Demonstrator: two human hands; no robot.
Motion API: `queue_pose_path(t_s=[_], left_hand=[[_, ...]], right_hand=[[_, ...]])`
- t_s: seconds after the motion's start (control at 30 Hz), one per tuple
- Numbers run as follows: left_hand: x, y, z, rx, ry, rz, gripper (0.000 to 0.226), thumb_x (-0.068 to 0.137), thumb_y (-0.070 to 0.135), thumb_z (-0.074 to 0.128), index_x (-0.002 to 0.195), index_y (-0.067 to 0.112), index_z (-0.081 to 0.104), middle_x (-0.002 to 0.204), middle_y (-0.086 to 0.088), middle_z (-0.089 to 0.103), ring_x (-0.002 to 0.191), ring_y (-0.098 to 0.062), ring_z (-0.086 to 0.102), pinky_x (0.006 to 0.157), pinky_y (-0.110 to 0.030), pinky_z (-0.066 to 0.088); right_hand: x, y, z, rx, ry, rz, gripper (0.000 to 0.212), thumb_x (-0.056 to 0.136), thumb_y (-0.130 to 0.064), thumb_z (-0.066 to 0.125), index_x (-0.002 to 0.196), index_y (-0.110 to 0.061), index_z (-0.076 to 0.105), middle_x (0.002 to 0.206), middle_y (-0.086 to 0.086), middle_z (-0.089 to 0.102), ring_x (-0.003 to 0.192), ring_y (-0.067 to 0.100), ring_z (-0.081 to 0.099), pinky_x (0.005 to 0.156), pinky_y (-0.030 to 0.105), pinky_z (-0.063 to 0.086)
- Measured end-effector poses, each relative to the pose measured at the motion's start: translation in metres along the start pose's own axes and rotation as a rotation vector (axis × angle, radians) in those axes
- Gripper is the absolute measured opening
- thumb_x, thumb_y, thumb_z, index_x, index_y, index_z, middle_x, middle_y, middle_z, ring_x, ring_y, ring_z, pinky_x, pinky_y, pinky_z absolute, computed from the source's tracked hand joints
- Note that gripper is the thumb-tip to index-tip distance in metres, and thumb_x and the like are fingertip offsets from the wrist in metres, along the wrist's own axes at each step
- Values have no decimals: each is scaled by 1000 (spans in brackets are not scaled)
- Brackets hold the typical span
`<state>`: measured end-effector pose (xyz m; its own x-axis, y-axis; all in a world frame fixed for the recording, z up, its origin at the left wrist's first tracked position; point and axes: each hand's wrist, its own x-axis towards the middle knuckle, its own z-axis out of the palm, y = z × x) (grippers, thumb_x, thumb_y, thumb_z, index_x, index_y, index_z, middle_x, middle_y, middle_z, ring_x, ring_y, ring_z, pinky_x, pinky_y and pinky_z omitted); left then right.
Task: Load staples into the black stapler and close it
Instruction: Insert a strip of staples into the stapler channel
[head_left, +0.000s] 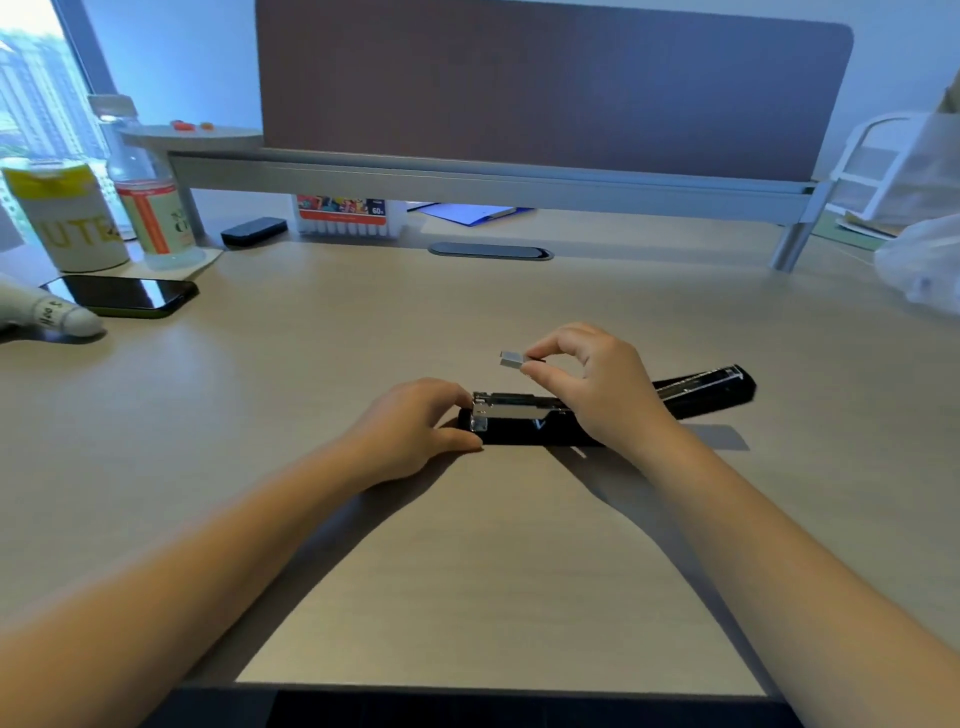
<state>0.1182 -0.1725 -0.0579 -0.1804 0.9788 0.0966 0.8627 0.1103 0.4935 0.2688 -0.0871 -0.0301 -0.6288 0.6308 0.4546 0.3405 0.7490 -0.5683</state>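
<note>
Right hand (592, 384) pinching staple strip (511, 359) just above open black stapler (524, 415) channel, strip lining up lengthwise; left hand (415, 426) bracing front end.

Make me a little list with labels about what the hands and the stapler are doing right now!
Stapler: black stapler lies on the desk, flipped open, its lid folded back to the right
Staple tray: metal channel uncovered
Left hand: steadies the stapler's left end
Right hand: pinches a strip of staples above the tray
Staples loaded: not yet
Nearby: phone, can and bottle at far left
</note>
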Motion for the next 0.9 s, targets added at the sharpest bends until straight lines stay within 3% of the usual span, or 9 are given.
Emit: queue_pose_path(t_s=[0.13, 0.27, 0.47, 0.63, 0.77, 0.9], left_hand=[[-4, -4, 1, -37, 15, 16, 39, 76, 30, 62, 112, 17, 55, 116, -6, 62, 107, -22, 52, 89, -35, 40], [2, -7, -1, 10, -13, 37, 42, 75, 32, 62, 114, 17, 54, 116, -5, 61, 108, -21, 50, 90, -35, 40], [3, -7, -2, 38, -19, 54, 43, 75, 32, 62, 114, 17, 53, 121, -5, 59, 111, -21, 49, 96, -38, 40], [2, -6, -2, 29, -13, 48, 42, 74, 32, 63, 112, 17, 54, 122, -5, 58, 113, -22, 49, 96, -38, 39], [3, -7, -2, 21, -6, 47, 41, 73, 32, 65, 110, 16, 56, 124, -6, 58, 114, -22, 48, 94, -34, 36], [3, -7, -2, 21, -11, 41, 41, 73, 32, 64, 110, 16, 55, 124, -6, 57, 114, -21, 48, 94, -33, 36]], right_hand=[[-4, 0, 10, -40, -87, -18, 20, 82, -24, 57, 94, -9, 64, 102, 9, 63, 90, 16, 50, 78, 28, 37], [-4, 3, 12, -67, -162, -17, 21, 82, -25, 57, 96, -11, 64, 99, 5, 64, 87, 13, 50, 71, 24, 37], [-3, 3, 11, -71, -192, 12, 21, 82, -24, 57, 97, -11, 64, 86, -4, 57, 83, 10, 49, 68, 8, 33], [-5, 2, 9, -74, -205, 25, 19, 82, -24, 57, 94, -12, 65, 84, -5, 57, 82, 11, 51, 67, 9, 34], [-5, 0, 7, -64, -209, 42, 17, 81, -23, 58, 92, -12, 65, 83, -4, 58, 85, 14, 53, 68, 23, 39], [-5, 0, 7, -94, -230, 44, 21, 80, -24, 60, 98, -14, 64, 88, -5, 57, 87, 11, 51, 70, 22, 39]])
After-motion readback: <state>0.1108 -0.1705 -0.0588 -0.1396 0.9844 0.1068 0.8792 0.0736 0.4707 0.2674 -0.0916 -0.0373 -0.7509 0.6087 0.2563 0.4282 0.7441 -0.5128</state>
